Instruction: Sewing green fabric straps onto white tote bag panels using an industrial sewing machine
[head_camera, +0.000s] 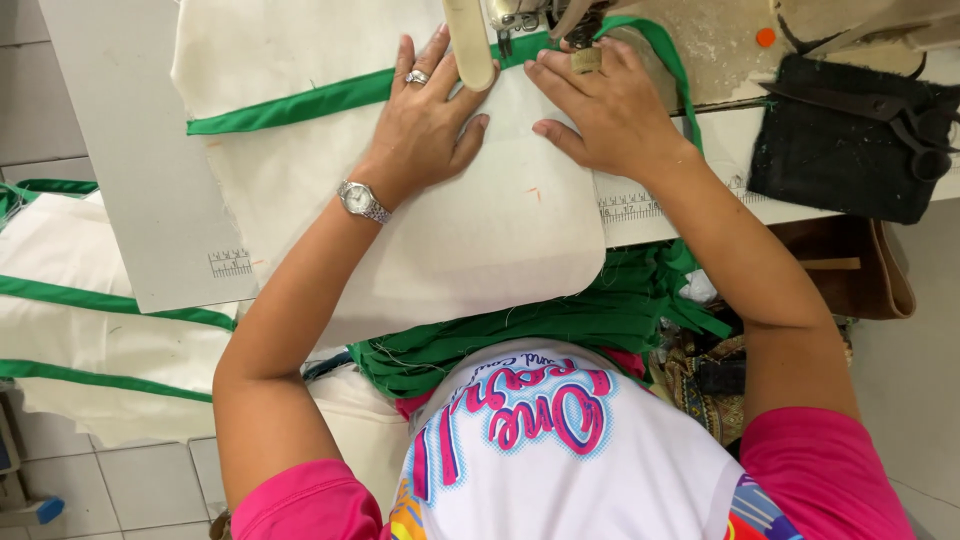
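Cream fabric (480, 230) lies flat across the middle of the frame, spread over the sewing table (150, 200) and hanging off its near edge toward the person's lap. A green binding strip (300, 103) runs along its far edge, its long axis going left to right with a slight rise toward the upper centre, where it passes under the sewing machine (520, 15) at the top of the frame.

Both hands press down on the cloth just below that strip. The left hand (430, 115), with a ring and a silver wristwatch (360, 200), lies palm down with fingers spread and flat, gripping nothing. The right hand (600, 110) is also flat on the cloth, fingers extended toward the machine, its tips touching the green edge beside the needle area (the needle itself is hidden). The right hand is the nearer one to the machine's foot; the strip lies just beyond both sets of fingertips.

The cloth looks matte and woven, the binding smoother. At the upper right, dark scissors (900, 115) rest on a black fabric pad (830, 160). A heap of green strips (560, 325) sits below the table edge, centre right.
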